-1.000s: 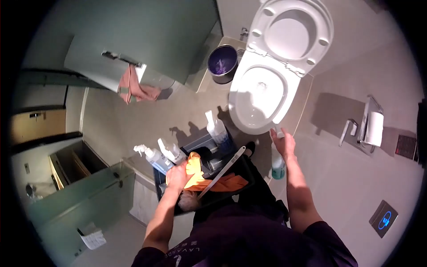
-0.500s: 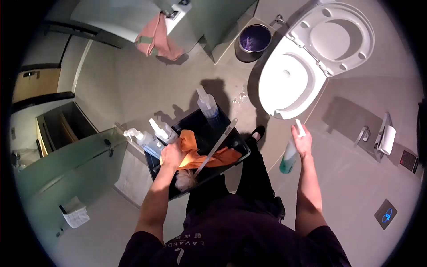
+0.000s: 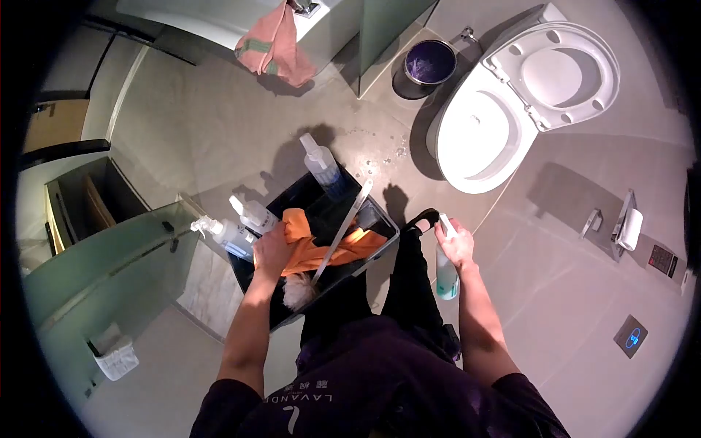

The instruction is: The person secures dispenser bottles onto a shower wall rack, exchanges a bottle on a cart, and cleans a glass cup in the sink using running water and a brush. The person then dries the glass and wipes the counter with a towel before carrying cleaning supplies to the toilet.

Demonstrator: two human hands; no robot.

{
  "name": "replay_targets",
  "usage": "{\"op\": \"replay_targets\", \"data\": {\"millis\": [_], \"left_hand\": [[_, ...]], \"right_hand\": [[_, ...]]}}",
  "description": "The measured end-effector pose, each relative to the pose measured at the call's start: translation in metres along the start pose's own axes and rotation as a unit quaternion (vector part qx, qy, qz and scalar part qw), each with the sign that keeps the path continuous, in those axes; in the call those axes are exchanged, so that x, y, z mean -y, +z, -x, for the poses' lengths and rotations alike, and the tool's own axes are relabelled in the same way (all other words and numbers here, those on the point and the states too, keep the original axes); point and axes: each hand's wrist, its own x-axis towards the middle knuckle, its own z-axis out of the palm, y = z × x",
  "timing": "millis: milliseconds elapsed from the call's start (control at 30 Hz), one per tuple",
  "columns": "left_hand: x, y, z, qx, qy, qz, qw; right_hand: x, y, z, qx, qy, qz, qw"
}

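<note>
My right hand point(image 3: 456, 247) is wrapped round the neck of a spray bottle point(image 3: 446, 277) with green liquid, held upright beside my leg. My left hand point(image 3: 272, 252) is closed at the left side of a black caddy point(image 3: 281, 314); what its fingers grip is hidden. Orange cloths point(image 3: 307, 252) lie in the caddy right beside that hand. A long-handled brush point(image 3: 342, 232) rests across them, its pale head point(image 3: 298, 290) low in the caddy. Two white-topped bottles, one a spray bottle point(image 3: 232, 237), stand at the left end, and another bottle point(image 3: 323, 169) stands at the far corner.
An open toilet point(image 3: 478, 146) stands at the upper right, with a dark bin point(image 3: 429, 64) beside it. Water drops mark the floor point(image 3: 365, 157). A pink towel point(image 3: 274, 47) hangs from the sink. A paper holder point(image 3: 621, 226) is on the right wall; glass panels stand left.
The caddy has shifted left and slightly up in view with my left hand. My right hand has brought the green spray bottle left, closer to my leg and away from the toilet.
</note>
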Motion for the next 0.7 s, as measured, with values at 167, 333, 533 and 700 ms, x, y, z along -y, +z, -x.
{"op": "replay_targets", "data": {"millis": [167,333,533,700], "left_hand": [[-0.005,-0.010,-0.005,0.032,0.008,-0.006,0.999],[0.000,-0.007,-0.001,0.064,0.051,-0.020,0.996],[-0.033,-0.010,-0.003,0.014,0.108,-0.044,0.993],[-0.045,-0.001,0.008,0.020,0.177,-0.043,0.983]], "right_hand": [[0.047,-0.031,0.029,-0.037,-0.021,-0.050,0.998],[0.119,-0.087,0.085,-0.169,-0.278,-0.161,0.932],[0.156,-0.114,0.087,-0.255,-0.453,-0.156,0.840],[0.161,-0.113,0.085,-0.157,-0.377,-0.356,0.840]]}}
